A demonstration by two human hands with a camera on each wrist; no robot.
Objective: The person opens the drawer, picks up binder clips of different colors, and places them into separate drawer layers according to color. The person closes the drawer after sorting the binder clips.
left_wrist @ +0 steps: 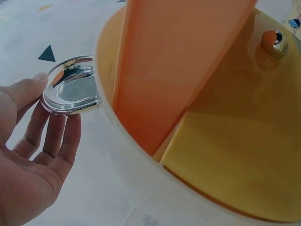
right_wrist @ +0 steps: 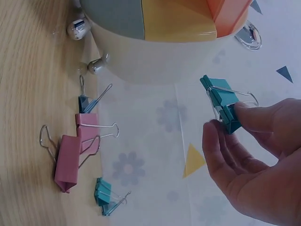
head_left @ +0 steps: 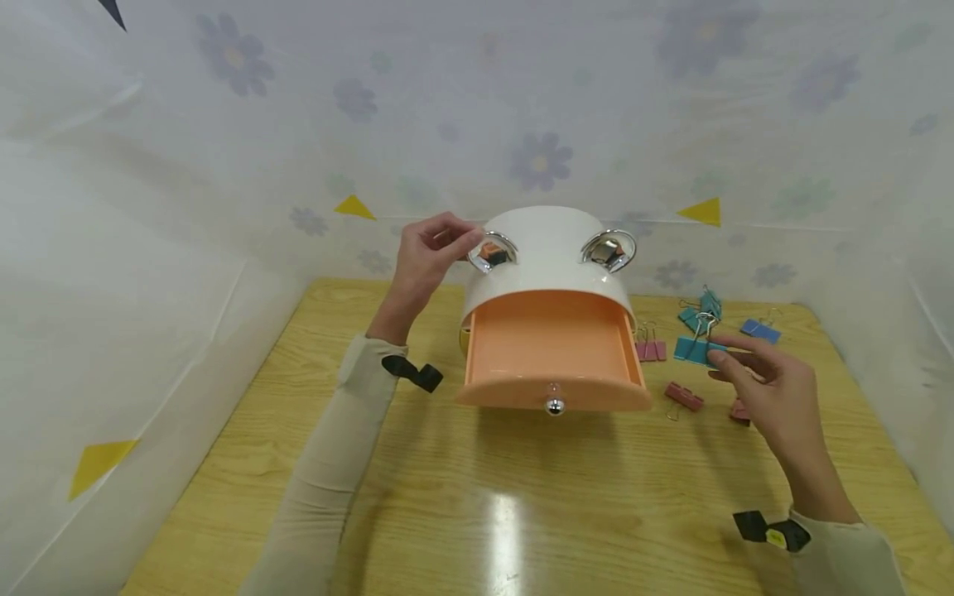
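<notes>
1. One white organiser box (head_left: 547,248) is sitting at the tabletop's (head_left: 522,513) centre.
2. One orange drawer (head_left: 551,352) is standing pulled out, bearing one silver knob (head_left: 555,406).
3. Two chrome handles (head_left: 493,251) are showing on the box, at 10 and 2 o'clock.
4. Three pink binder clips (head_left: 651,349) are lying at 3 o'clock.
5. About four teal or blue binder clips (head_left: 760,330) are showing at 2 o'clock, one teal clip (right_wrist: 225,104) being pinched by the right hand (right_wrist: 256,155).
6. Two hands are showing.
</notes>
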